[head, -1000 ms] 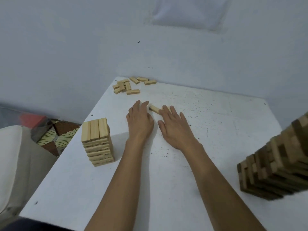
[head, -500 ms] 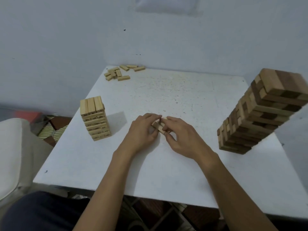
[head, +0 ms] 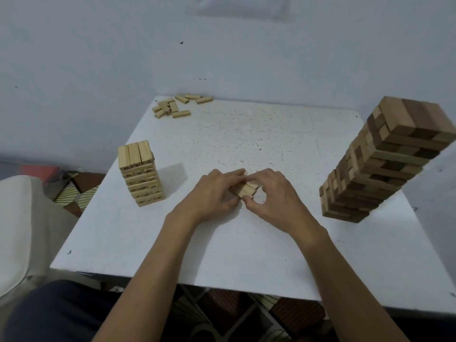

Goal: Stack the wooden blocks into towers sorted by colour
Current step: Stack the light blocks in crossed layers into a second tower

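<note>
Head view: your left hand (head: 212, 197) and right hand (head: 275, 197) are pinching blocks (head: 246, 189), likely squaring them for the table's (head: 246, 257) left-edge tower (head: 141, 175).

white speckled table (head: 246, 255) by pale blue wall (head: 98, 58), patterned floor (head: 81, 191) below.

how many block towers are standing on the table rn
2: a short pale tower on the left and a tall mixed light-and-dark tower on the right. None looks hidden.
</note>
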`<action>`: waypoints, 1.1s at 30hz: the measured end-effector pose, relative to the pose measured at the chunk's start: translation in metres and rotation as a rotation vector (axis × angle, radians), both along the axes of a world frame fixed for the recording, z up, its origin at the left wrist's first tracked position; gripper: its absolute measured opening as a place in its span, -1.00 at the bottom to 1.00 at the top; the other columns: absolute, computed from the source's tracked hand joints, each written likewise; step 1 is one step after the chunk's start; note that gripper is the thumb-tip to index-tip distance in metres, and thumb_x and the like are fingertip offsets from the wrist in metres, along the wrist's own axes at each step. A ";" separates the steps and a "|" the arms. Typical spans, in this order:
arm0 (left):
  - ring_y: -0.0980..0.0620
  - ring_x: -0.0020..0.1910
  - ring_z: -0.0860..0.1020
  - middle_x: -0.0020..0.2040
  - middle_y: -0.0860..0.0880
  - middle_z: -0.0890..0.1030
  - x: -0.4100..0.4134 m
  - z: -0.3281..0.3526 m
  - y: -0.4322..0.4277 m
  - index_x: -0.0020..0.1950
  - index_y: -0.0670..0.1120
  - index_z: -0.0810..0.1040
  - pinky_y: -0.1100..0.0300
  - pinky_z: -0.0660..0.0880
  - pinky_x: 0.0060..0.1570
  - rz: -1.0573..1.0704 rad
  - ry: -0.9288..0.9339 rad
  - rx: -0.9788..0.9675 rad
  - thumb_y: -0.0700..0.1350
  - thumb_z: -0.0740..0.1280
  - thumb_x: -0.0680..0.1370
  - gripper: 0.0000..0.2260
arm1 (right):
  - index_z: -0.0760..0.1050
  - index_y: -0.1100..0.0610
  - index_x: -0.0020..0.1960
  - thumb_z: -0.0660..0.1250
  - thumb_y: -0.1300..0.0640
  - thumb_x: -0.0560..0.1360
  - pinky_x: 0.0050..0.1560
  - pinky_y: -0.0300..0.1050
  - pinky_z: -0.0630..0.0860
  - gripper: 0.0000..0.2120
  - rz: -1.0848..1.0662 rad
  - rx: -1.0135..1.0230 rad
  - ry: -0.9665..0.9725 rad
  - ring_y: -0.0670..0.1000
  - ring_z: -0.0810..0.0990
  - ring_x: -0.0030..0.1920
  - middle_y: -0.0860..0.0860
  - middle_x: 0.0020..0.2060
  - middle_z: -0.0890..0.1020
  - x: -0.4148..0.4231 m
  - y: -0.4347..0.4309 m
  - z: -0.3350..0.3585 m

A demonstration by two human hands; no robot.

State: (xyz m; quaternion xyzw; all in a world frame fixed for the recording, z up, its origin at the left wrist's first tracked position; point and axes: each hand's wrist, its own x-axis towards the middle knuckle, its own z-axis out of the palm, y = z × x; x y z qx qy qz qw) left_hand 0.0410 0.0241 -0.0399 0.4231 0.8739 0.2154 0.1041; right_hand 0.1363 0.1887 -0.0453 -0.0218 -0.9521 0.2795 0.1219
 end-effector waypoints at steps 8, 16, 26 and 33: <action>0.13 -0.05 0.54 0.21 0.05 0.52 0.010 -0.001 -0.004 0.28 -0.04 0.57 0.19 0.50 0.07 0.144 -0.072 0.190 -0.04 0.45 0.47 -0.62 | 0.55 0.15 0.22 0.37 0.17 0.53 0.10 -0.16 0.46 -0.73 0.035 -0.040 -0.012 -0.05 0.49 0.01 -0.01 0.15 0.57 0.001 -0.003 0.002; 0.15 -0.04 0.57 0.22 0.05 0.54 0.015 0.002 -0.008 0.28 -0.07 0.58 0.35 0.43 0.07 0.195 -0.120 0.226 -0.07 0.49 0.45 -0.60 | 0.55 0.16 0.30 0.39 0.17 0.52 0.21 -0.04 0.48 -0.65 -0.006 -0.043 -0.034 0.08 0.55 0.13 0.07 0.29 0.54 0.006 -0.010 -0.001; 0.16 -0.06 0.52 0.14 0.05 0.57 0.013 0.011 -0.009 0.25 -0.03 0.57 0.27 0.46 0.01 0.157 -0.102 0.148 0.01 0.51 0.42 -0.58 | 0.56 0.10 0.17 0.39 0.20 0.49 0.08 -0.06 0.52 -0.74 0.060 -0.081 -0.108 -0.05 0.51 0.00 -0.04 0.12 0.56 0.003 -0.005 0.011; 0.09 0.02 0.51 0.23 0.10 0.49 0.040 0.065 -0.041 0.39 0.10 0.36 0.15 0.52 -0.06 0.203 0.104 0.064 0.13 0.41 0.44 -0.46 | 0.46 -0.14 0.17 0.39 0.02 0.42 0.00 -0.26 0.38 -0.66 0.200 -0.075 -0.014 -0.08 0.40 0.08 -0.24 0.09 0.50 0.006 -0.018 0.054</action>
